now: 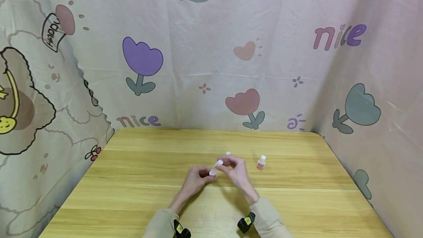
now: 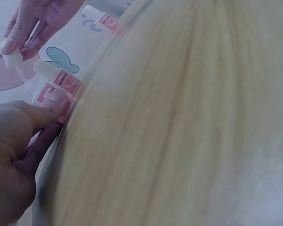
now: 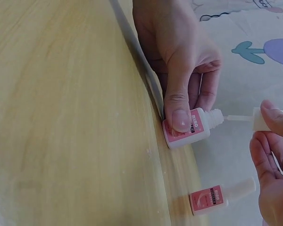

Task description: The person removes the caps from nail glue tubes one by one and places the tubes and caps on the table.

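My left hand [image 1: 194, 181] grips a small white bottle [image 3: 185, 128] with a pink label, which stands upright on the table. Thumb and fingers hold it by its sides, and its threaded neck is uncapped. Just above the neck, my right hand [image 1: 236, 172] pinches a white brush cap [image 2: 12, 57] between thumb and fingers. A thin pale stem points down from this cap; in the right wrist view its tip is right at the bottle's mouth. Behind my right hand a second capped bottle [image 1: 228, 153] is mostly hidden. To the right stands a third capped bottle [image 1: 261, 162].
The wooden table [image 1: 138, 194] reaches back to a printed curtain [image 1: 198, 102], which hangs along its rear and both sides. Each forearm wears a small black camera on its wrist, such as the right wrist camera [image 1: 246, 223].
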### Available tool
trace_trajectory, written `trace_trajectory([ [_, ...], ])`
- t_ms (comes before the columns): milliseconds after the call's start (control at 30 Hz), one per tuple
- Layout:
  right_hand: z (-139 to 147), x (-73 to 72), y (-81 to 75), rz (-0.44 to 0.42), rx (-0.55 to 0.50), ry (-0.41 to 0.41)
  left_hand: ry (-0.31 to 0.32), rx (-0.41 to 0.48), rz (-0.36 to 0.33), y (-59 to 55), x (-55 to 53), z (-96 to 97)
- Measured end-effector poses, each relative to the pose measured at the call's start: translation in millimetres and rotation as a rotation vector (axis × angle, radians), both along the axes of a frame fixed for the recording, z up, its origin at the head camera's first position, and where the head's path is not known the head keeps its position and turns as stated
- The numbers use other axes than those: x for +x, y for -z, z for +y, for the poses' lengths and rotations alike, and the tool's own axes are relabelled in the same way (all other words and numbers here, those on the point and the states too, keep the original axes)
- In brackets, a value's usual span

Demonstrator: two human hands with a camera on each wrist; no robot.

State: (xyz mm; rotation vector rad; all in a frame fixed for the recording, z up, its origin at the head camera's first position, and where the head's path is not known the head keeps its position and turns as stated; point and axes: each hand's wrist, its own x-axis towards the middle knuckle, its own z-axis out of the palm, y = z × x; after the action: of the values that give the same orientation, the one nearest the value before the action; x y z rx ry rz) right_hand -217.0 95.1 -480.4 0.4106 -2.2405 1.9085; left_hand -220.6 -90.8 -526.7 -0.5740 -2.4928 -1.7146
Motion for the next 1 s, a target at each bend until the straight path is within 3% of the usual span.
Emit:
trace_trajectory([
  [433, 4.1, -2.4, -0.1, -0.092, -0.117, 0.039, -0.016, 0.031, -0.004, 0.2, 0.3, 0.2],
  [1000, 5.1, -3.8, 0.0, -0.124, -0.266, 0.131, -0.026, -0.005, -0.007, 1.5, -0.2, 0.2],
])
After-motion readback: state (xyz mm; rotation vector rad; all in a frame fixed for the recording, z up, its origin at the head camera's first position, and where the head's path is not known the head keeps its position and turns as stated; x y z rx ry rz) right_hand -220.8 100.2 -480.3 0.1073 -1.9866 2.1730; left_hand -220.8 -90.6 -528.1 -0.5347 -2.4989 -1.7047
